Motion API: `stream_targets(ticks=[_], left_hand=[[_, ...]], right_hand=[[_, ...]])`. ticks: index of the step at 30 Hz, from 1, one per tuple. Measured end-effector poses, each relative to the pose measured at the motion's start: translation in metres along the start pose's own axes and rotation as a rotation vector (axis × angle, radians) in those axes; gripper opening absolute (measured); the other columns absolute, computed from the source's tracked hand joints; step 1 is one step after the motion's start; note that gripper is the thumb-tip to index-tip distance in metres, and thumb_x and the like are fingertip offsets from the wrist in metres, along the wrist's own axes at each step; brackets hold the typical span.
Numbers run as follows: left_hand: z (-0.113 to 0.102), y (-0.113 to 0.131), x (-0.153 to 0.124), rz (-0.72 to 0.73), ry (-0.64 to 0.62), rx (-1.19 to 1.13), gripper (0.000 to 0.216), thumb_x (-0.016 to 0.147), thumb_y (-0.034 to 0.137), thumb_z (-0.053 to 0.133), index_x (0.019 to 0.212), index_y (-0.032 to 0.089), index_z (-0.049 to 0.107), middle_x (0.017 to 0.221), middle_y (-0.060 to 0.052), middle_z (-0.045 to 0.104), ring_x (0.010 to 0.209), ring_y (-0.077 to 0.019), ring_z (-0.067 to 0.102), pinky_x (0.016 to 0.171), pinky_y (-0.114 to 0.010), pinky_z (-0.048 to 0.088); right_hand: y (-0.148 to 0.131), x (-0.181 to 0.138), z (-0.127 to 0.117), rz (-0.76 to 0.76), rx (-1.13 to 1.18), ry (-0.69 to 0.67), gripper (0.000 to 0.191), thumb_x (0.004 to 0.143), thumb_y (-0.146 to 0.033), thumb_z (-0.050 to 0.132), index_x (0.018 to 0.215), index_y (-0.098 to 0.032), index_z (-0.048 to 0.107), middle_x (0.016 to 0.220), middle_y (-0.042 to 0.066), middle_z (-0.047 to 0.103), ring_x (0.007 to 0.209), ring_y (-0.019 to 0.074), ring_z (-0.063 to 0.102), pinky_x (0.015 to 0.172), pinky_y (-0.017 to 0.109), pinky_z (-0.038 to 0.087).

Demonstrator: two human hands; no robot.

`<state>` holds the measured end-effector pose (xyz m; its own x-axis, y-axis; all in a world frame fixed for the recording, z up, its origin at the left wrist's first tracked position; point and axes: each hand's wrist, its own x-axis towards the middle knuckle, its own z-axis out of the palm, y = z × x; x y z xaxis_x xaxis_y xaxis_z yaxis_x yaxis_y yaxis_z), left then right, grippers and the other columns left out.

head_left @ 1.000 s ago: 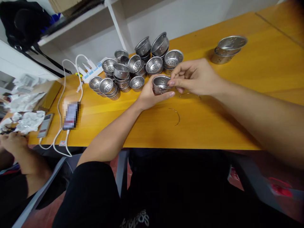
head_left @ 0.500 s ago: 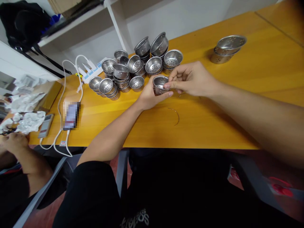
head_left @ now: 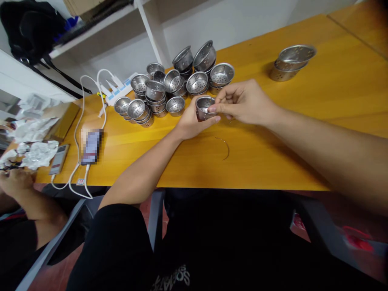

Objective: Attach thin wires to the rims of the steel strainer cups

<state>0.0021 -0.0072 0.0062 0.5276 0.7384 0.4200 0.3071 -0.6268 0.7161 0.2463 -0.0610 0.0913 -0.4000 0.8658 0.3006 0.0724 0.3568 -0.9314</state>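
My left hand (head_left: pixel 191 121) is wrapped round a small perforated metal cup (head_left: pixel 203 104), its open top tilted up towards me. My right hand (head_left: pixel 239 103) is closed in a pinch at the cup's right rim, thumb and forefinger together over the opening. What the pinch holds, if anything, is too small to make out. A short thin brownish strand shows just below the right fingers. On the table, nearer to me, lies a thin curved wire (head_left: pixel 228 149). Behind the left hand stand several stacks of similar perforated cups (head_left: pixel 156 91).
Two stacked cups (head_left: pixel 285 74) stand apart at the right on the yellow table (head_left: pixel 273 161). To the left are a phone (head_left: pixel 91 146) on white cables, a power strip (head_left: pixel 121 91), a grey device (head_left: pixel 58 159) and plastic bags (head_left: pixel 39 155). Another person's hand (head_left: pixel 16 182) rests at far left.
Both hands keep nearly the same pose at the cup. The view has shifted very slightly; nothing else visibly differs.
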Motion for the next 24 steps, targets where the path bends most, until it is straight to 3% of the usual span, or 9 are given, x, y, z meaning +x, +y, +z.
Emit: stream_targets(ticks=[6, 11, 16, 19, 24], left_hand=[[0.000, 0.000, -0.002, 0.048, 0.014, 0.014, 0.092, 0.100, 0.080, 0.090, 0.162, 0.025, 0.051, 0.157, -0.016, 0.073, 0.152, -0.0355, 0.075, 0.138, -0.059, 0.060], [0.001, -0.009, 0.001, 0.041, 0.066, -0.019, 0.092, 0.102, 0.077, 0.090, 0.166, 0.028, 0.046, 0.162, -0.016, 0.070, 0.156, -0.0348, 0.073, 0.136, -0.057, 0.061], [-0.002, -0.009, 0.002, -0.006, 0.128, -0.060, 0.091, 0.100, 0.072, 0.094, 0.163, 0.027, 0.047, 0.156, -0.015, 0.073, 0.144, -0.0315, 0.079, 0.129, -0.054, 0.065], [-0.003, -0.006, 0.001, -0.017, 0.161, -0.045, 0.089, 0.099, 0.068, 0.098, 0.161, 0.027, 0.049, 0.155, -0.015, 0.073, 0.142, -0.0308, 0.079, 0.130, -0.054, 0.065], [-0.004, -0.003, 0.000, -0.001, 0.158, -0.001, 0.087, 0.099, 0.061, 0.099, 0.162, 0.027, 0.050, 0.157, -0.015, 0.072, 0.146, -0.0322, 0.077, 0.133, -0.056, 0.063]], right_hand=[[0.002, -0.001, -0.004, -0.020, -0.045, -0.059, 0.059, 0.091, -0.085, 0.102, 0.092, -0.031, 0.080, 0.066, 0.000, 0.065, 0.060, 0.0182, 0.050, 0.055, 0.038, 0.044], [0.009, -0.003, -0.005, -0.161, -0.171, 0.103, 0.061, 0.100, -0.093, 0.086, 0.116, -0.035, 0.083, 0.099, 0.006, 0.079, 0.076, 0.0242, 0.062, 0.067, 0.046, 0.053], [0.022, -0.001, -0.011, -0.274, -0.407, 0.088, 0.046, 0.112, -0.079, 0.077, 0.123, -0.034, 0.082, 0.124, 0.011, 0.077, 0.093, 0.0293, 0.069, 0.078, 0.051, 0.063], [0.027, 0.000, -0.015, -0.292, -0.456, 0.039, 0.038, 0.111, -0.067, 0.082, 0.124, -0.032, 0.082, 0.139, 0.013, 0.076, 0.101, 0.0314, 0.072, 0.087, 0.055, 0.068], [0.030, -0.001, -0.014, -0.277, -0.473, -0.075, 0.028, 0.106, -0.058, 0.085, 0.127, -0.039, 0.085, 0.149, 0.011, 0.073, 0.130, 0.0422, 0.073, 0.114, 0.075, 0.069]])
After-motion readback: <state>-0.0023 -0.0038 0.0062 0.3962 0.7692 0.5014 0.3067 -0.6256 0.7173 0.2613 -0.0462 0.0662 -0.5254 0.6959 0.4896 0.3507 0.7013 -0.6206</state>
